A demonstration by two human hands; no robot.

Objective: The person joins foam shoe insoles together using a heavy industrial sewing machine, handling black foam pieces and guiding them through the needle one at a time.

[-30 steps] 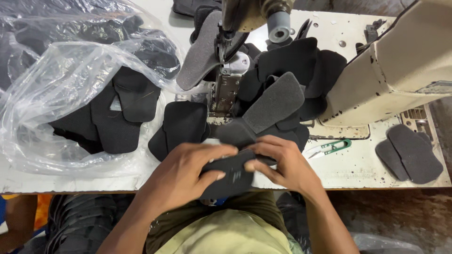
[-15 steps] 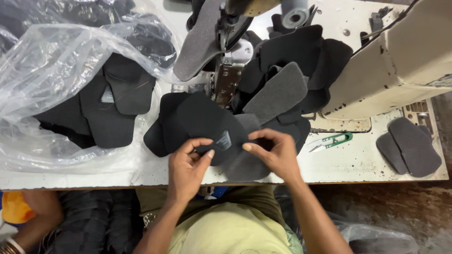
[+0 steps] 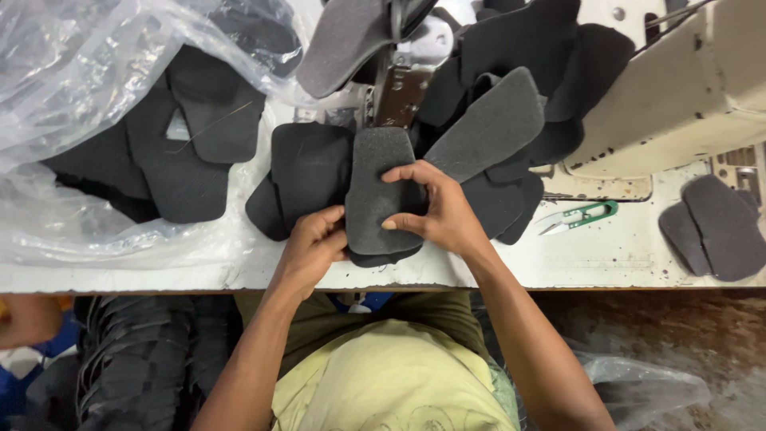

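Two hands on one workpiece. My left hand [image 3: 313, 243] is curled shut on the lower left edge of a dark grey foam piece [image 3: 381, 179], fingers folded against it near the desk's front edge. My right hand [image 3: 435, 211] is half closed on the piece's right side: thumb across its lower face, fingers bent over the right edge higher up. The piece is elongated with rounded ends and a rough texture, lying lengthwise away from me, its far end close to the metal sewing head [image 3: 395, 88]. A second dark layer shows just under its near end; I cannot tell whether the two are joined.

Left of the piece, touching it, lies a black fabric panel [image 3: 307, 168]. Right of it, a grey foam strip [image 3: 487, 128] leans diagonally over a heap of black cut pieces [image 3: 519, 48]. A clear plastic bag [image 3: 80, 96] at far left holds more black panels [image 3: 187, 136]. The cream sewing machine body [image 3: 686, 88] fills the upper right. Green-handled thread snips [image 3: 578, 217] lie on the white desk [image 3: 598, 255] just right of my right wrist. Two grey pieces [image 3: 718, 227] sit stacked at the desk's right end, well apart from my hands.
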